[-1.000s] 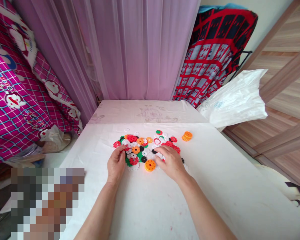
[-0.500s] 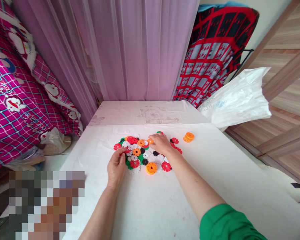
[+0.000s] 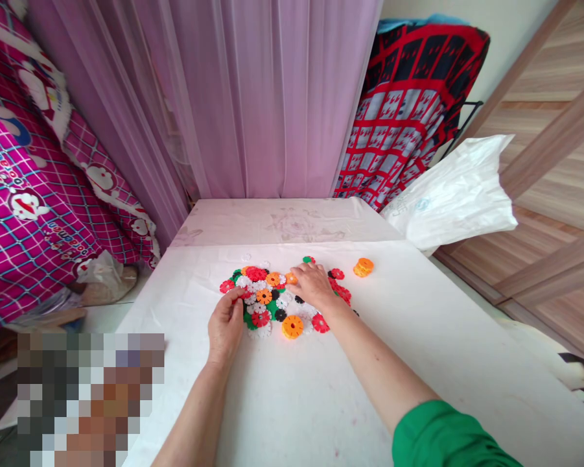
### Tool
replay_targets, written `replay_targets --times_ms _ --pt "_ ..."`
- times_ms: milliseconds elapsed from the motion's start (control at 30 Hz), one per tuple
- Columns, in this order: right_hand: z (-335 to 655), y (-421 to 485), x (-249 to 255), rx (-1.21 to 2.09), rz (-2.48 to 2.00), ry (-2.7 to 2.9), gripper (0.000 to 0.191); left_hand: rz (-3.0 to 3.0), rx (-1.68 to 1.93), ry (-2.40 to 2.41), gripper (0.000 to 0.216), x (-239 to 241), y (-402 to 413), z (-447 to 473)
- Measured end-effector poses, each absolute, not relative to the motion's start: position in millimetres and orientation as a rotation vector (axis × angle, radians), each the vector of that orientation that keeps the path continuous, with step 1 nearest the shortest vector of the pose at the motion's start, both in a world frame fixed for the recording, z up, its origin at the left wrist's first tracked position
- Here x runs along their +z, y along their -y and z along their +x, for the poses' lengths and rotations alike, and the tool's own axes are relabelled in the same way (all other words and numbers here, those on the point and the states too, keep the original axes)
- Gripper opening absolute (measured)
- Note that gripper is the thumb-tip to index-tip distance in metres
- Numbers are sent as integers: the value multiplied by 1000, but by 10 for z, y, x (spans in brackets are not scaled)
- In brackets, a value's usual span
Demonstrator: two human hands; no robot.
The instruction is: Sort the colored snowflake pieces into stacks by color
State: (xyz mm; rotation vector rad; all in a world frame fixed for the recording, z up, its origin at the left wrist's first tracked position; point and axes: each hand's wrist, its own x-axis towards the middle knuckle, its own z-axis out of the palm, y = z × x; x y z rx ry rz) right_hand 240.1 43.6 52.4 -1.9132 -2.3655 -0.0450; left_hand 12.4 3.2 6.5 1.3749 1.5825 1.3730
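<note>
A pile of small flat flower-shaped plastic discs in red, orange, white, green and black lies on the white table. My left hand rests at the pile's near left edge, fingers curled onto the discs there. My right hand reaches over the pile's far right part, fingertips pressed on an orange disc. A larger orange disc lies at the pile's near edge between my hands. A short stack of orange discs stands apart to the right.
A purple curtain hangs behind the table. Pink patterned bedding rises on the left, a red and black blanket at the back right. A white plastic bag lies by the table's right far corner.
My right hand moved from the pile's near right side up to its far middle, then drew back slightly. The left hand stayed in place.
</note>
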Motion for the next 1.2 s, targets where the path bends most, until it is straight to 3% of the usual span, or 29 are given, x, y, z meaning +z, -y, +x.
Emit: replay_targets --times_ms 267,533,667,733,933,1000,1200 --pt "2383 -565 615 153 -2032 2418 33 1382 1378 -1580 30 91 -25 129" --pt "2266 -534 664 137 -2074 2301 34 1373 1376 -1591 32 24 -73 104" --pt "2296 -395 693 108 -2039 2213 19 1392 1382 -1599 32 -11 -96 90" --pt "2367 -306 658 121 -2022 2119 21 1422 1381 -1614 32 -25 -104 81" --pt "2563 46 303 594 -1606 1361 20 1601 1476 -1675 31 42 -85 67" --pt "2550 189 205 759 -1456 1173 28 1756 1485 -1681 26 139 -39 94" --pt "2391 457 280 973 -1221 982 38 2011 1198 -1472 27 588 167 369"
